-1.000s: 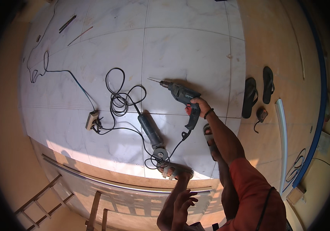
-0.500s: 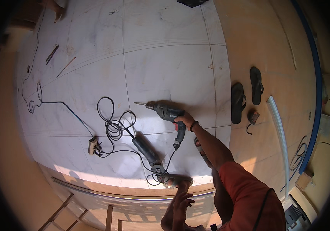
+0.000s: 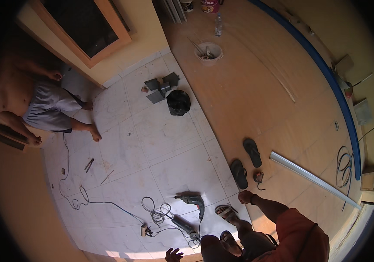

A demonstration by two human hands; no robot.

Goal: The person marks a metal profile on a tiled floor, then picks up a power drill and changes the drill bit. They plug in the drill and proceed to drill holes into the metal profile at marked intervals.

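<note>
A dark power drill (image 3: pixel 191 199) with a long bit lies on its side on the white tiles, apart from both hands. My right hand (image 3: pixel 245 197) is curled closed beside the black flip-flops (image 3: pixel 239 174) and the tape measure (image 3: pixel 258 177), with nothing visible in it. At the lower edge, my left hand (image 3: pixel 174 254) has its fingers spread and holds nothing. Between the drill and my feet lies an angle grinder (image 3: pixel 184 224), its cable coiled beside it. An extension socket (image 3: pixel 143 229) sits to the left of the grinder.
Another person (image 3: pixel 49 100) stands at the far left near a doorway. Pincers (image 3: pixel 89 164) and a thin stick (image 3: pixel 107 176) lie on the tiles. Farther off are a black bucket (image 3: pixel 178 103) and a white bucket (image 3: pixel 208 54) with tools. A metal profile (image 3: pixel 313 178) lies at right.
My right hand has let go of the drill, which now rests on the tiles, and has moved right. The view has lifted, bringing the other person's body and the buckets into sight.
</note>
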